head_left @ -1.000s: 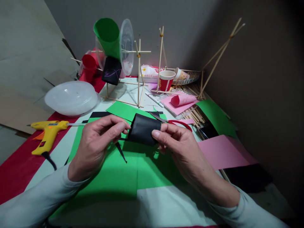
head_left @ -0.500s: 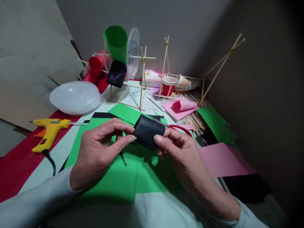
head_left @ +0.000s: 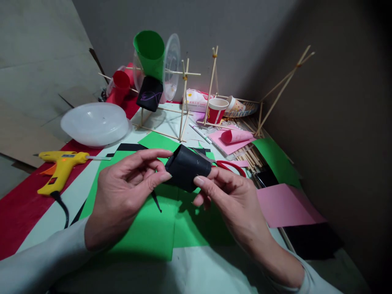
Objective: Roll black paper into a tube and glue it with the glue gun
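now | black paper roll (head_left: 186, 167) tilted more | hands (head_left: 128, 188) closer than before

No text can be read — the print on the packet (head_left: 196, 99) is too small.

Single head cam, looks fwd and down, close over table (head_left: 196, 265); wall corner behind.

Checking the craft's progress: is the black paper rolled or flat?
Rolled: the black paper curves into a tube between left hand and right hand.
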Motion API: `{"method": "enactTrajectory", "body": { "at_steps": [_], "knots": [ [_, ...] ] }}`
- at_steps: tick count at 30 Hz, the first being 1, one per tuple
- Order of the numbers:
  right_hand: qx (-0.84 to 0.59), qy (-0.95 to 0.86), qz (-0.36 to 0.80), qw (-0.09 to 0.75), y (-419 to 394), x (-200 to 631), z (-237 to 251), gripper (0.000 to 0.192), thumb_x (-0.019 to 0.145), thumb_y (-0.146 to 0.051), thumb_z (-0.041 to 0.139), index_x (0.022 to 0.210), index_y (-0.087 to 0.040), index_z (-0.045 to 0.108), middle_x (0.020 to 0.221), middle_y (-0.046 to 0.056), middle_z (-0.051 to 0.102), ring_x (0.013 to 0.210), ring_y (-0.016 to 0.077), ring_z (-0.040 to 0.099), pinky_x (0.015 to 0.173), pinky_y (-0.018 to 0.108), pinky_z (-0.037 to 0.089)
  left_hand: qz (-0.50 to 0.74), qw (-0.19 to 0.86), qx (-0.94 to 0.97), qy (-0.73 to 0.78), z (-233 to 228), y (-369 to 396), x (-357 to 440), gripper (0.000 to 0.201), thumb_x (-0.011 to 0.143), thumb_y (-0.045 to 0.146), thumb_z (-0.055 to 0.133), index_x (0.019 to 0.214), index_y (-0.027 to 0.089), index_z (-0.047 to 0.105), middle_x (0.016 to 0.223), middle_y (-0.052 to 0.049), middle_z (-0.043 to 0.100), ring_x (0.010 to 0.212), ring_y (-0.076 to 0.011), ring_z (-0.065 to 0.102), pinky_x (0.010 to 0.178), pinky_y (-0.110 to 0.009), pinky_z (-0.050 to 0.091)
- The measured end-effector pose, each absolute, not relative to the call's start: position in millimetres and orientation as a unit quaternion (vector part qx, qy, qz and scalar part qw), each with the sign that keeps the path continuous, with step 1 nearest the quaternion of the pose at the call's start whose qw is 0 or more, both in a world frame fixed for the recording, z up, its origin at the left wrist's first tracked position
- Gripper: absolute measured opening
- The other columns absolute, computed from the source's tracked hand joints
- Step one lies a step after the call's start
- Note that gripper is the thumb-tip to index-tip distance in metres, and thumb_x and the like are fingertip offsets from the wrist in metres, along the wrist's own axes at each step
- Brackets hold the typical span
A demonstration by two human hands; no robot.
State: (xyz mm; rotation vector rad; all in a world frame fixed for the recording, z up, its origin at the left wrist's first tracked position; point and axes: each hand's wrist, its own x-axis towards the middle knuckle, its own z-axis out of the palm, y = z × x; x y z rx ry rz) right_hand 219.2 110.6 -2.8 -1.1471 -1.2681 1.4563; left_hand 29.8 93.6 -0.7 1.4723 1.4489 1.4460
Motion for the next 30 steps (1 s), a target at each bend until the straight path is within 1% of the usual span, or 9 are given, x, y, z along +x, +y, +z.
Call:
{"method": "enactTrajectory", "body": {
  "at_steps": [4,12,18,21,24,26,28,30],
  "knots": [
    [-0.464,-0.518,0.576,0.43,110,218,-4,0.029,0.082,-0.038,0.078,0.065,-0.018,0.066,0.054,0.003,0.071,0.048,0.0097,0.051,0.049,0.022,0.039,0.539,0.3,0.562,0.551,-3,94,28,0.023,0.079,0.028,0.079,0.102,0.027,0.08,0.076,0.002,0.065,0.066,-0.01,0.057,0.057,-0.018,0.045],
    [-0.468,-0.533,0.559,0.43,109,218,-6,0.033,0.084,-0.036,0.076,0.061,-0.018,0.062,0.054,0.002,0.07,0.046,0.0091,0.051,0.046,0.022,0.036,0.537,0.306,0.552,0.56,-3,96,29,0.02,0.079,0.03,0.079,0.098,0.027,0.079,0.074,0.002,0.063,0.065,-0.0114,0.056,0.052,-0.021,0.04],
    [-0.46,-0.554,0.544,0.431,108,217,-11,0.031,0.085,-0.038,0.077,0.064,-0.019,0.064,0.054,0.002,0.07,0.048,0.0113,0.056,0.046,0.023,0.034,0.524,0.292,0.558,0.573,-3,94,29,0.02,0.08,0.03,0.079,0.099,0.028,0.077,0.075,0.002,0.064,0.063,-0.0109,0.055,0.052,-0.022,0.04],
    [-0.456,-0.53,0.575,0.425,110,217,-11,0.031,0.084,-0.038,0.078,0.064,-0.019,0.064,0.055,0.002,0.071,0.048,0.0108,0.057,0.047,0.023,0.04,0.531,0.284,0.557,0.572,-2,94,32,0.021,0.08,0.03,0.078,0.1,0.027,0.075,0.076,0.002,0.064,0.065,-0.0118,0.057,0.053,-0.022,0.041],
    [-0.451,-0.494,0.617,0.414,114,218,-9,0.032,0.079,-0.04,0.082,0.064,-0.018,0.063,0.057,0.002,0.072,0.049,0.0114,0.061,0.05,0.023,0.047,0.546,0.279,0.56,0.557,-2,96,34,0.021,0.08,0.028,0.076,0.1,0.024,0.072,0.079,0.001,0.066,0.07,-0.0129,0.06,0.06,-0.021,0.047],
    [-0.451,-0.478,0.63,0.414,116,219,-8,0.033,0.078,-0.041,0.083,0.064,-0.018,0.063,0.058,0.003,0.073,0.048,0.0105,0.061,0.051,0.022,0.048,0.543,0.278,0.572,0.549,-3,99,33,0.02,0.08,0.027,0.076,0.098,0.022,0.071,0.08,0.001,0.067,0.069,-0.0128,0.059,0.062,-0.022,0.048],
    [-0.449,-0.468,0.635,0.42,118,221,-7,0.034,0.079,-0.04,0.081,0.063,-0.017,0.062,0.058,0.003,0.074,0.047,0.0093,0.06,0.05,0.02,0.048,0.527,0.269,0.594,0.545,-5,103,31,0.014,0.08,0.028,0.075,0.092,0.022,0.071,0.081,0.001,0.067,0.065,-0.0122,0.056,0.059,-0.022,0.046],
    [-0.446,-0.461,0.639,0.424,118,222,-7,0.033,0.08,-0.038,0.081,0.063,-0.017,0.062,0.059,0.003,0.074,0.046,0.0086,0.06,0.05,0.019,0.048,0.512,0.256,0.617,0.54,-7,106,29,0.006,0.082,0.027,0.073,0.081,0.022,0.07,0.081,0.0,0.067,0.069,-0.013,0.057,0.061,-0.022,0.045]
  ]
}}
